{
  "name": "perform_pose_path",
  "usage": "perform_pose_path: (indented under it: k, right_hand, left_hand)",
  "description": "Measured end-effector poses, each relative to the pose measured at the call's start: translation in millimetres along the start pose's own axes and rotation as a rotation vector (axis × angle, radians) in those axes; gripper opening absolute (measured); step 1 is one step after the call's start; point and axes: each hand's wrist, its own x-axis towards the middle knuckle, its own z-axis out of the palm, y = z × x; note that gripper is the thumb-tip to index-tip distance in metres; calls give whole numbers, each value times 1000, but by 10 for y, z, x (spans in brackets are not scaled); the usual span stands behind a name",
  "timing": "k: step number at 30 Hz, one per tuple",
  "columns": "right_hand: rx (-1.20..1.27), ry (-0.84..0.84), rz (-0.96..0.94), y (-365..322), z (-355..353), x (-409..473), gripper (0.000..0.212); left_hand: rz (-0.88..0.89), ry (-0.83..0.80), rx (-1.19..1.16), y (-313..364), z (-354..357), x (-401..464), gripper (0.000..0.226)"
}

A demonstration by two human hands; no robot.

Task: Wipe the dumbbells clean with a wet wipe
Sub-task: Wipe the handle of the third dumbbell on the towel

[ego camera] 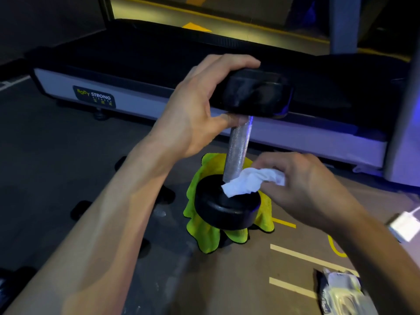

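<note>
Black round-headed dumbbell with knurled steel handle stood upright on crumpled yellow-green microfibre cloth, cushioning floor; left hand clasping upper head steady, right hand pinching crumpled white wet wipe against lower head.

1. A dark label at the left of the frame, on the pale side rail of the treadmill, reads "BODY STRONG": "BODY" in yellow, "STRONG" in white.
2. Small yellow characters beneath those words are too small to read.
3. Print on the wipes packet, lower right, is blurred.

blocked behind: treadmill | blocked right: wipes pack | open: floor in front
</note>
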Motion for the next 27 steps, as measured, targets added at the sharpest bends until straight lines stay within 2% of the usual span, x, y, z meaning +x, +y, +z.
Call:
perform_pose_path:
  k: [6,8,12,14,15,17,18,20,23,25,27]
  right_hand:
    - [-98,75,-37,42,-106,-84,24]
    - [-140,51,-34,45,-104,-106,24]
    - [-27,27,-98,-58,-72,-215,23]
    - [0,121,-91,-66,29,-231,37]
    - [-26,202,-102,-61,90,-227,34]
    - [-109,370,-177,-46,221,-208,11]
    - [-141,408,-214,-52,277,-208,9]
    - [-143,377,-271,-84,362,-218,22]
    - [-13,227,-311,-115,453,-205,43]
    - [71,186,-310,-85,487,-161,36]
    - [114,202,-304,-58,491,-127,21]
  left_hand:
    - [-6,-4,12,-4,4,16,73]
    - [-5,-5,15,2,8,17,73]
    - [-8,-8,19,12,10,15,73]
    - [-5,-9,21,10,7,13,73]
    - [-6,-8,22,8,8,10,73]
    - [-8,-8,22,6,11,9,73]
    - [-11,-10,20,2,11,8,73]
    - [-16,-12,10,-3,9,8,73]
    - [-17,-9,2,-2,6,13,73]
    - [-13,-6,7,2,9,10,73]
    - [-12,-5,11,3,8,6,73]
